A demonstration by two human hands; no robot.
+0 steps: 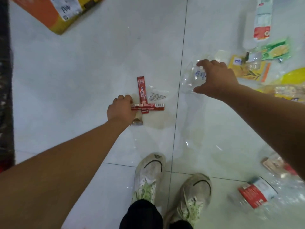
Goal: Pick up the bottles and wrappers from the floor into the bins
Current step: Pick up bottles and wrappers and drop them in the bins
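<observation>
Fingers point(127, 98) of the left hand point(120, 109) are curling shut, pinching the near end of a red sachet point(151, 106) that is lying crosswise on the white tile floor point(82, 71). A second red sachet point(142, 90) is lying lengthwise, its near end touching the first, so the two are forming a T. That makes two red sachets counted. A small clear wrapper with printed text point(157, 95) is sitting just right of the upright sachet. A small brownish wrapper point(137, 122) is peeking out under the left wrist; whether the hand is touching it cannot be told.

Upper left, one orange and yellow cardboard box point(54, 12) is lying on the floor, well apart from both hands.

Right hand point(217, 78) is spreading wide, thumb and fingers arching around one crushed clear plastic bottle point(193, 76), with fingertips on its top and thumb at its near side. The bottle is lying just right of the tile seam.

Beyond the right hand, a litter pile: one yellow wrapper point(247, 70), one green wrapper point(275, 50), one tall clear packet with a red band point(262, 19), one bright yellow bag point(293, 76) at the frame edge.

Lower right, one clear bottle with a red label point(254, 194) is lying on its side, and one pinkish wrapper point(274, 162) is partly hiding behind the right forearm.

Bottom centre, two worn white shoes point(148, 176) are standing on the floor.
</observation>
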